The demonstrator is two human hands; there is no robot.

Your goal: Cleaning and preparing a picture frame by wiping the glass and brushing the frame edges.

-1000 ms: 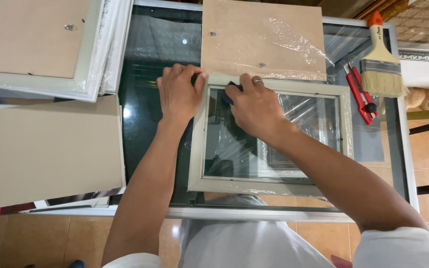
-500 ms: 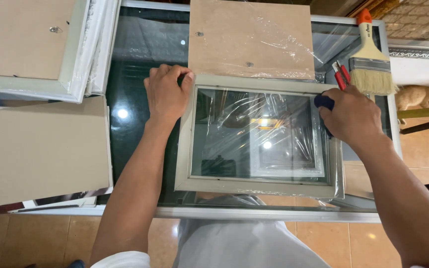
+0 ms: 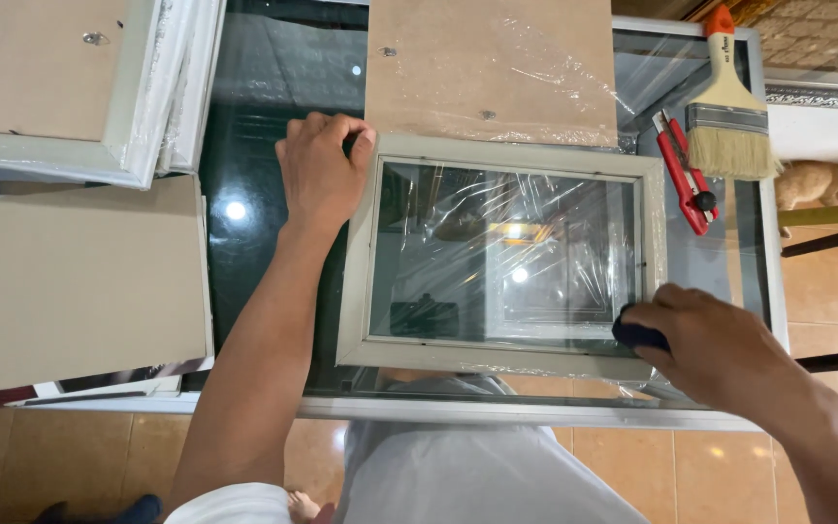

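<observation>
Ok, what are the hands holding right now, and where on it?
The left hand grips the picture frame at its top-left corner. The right hand pinches a small dark object against the frame's bottom-right corner.

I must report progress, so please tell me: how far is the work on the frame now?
Done: the frame lies flat on the glass table, its pane covered in clear film.
In hand: the left hand steadies the top left corner; the right hand presses a dark pad at the bottom right corner.
Left: the backing board, knife and brush lie untouched.
</observation>
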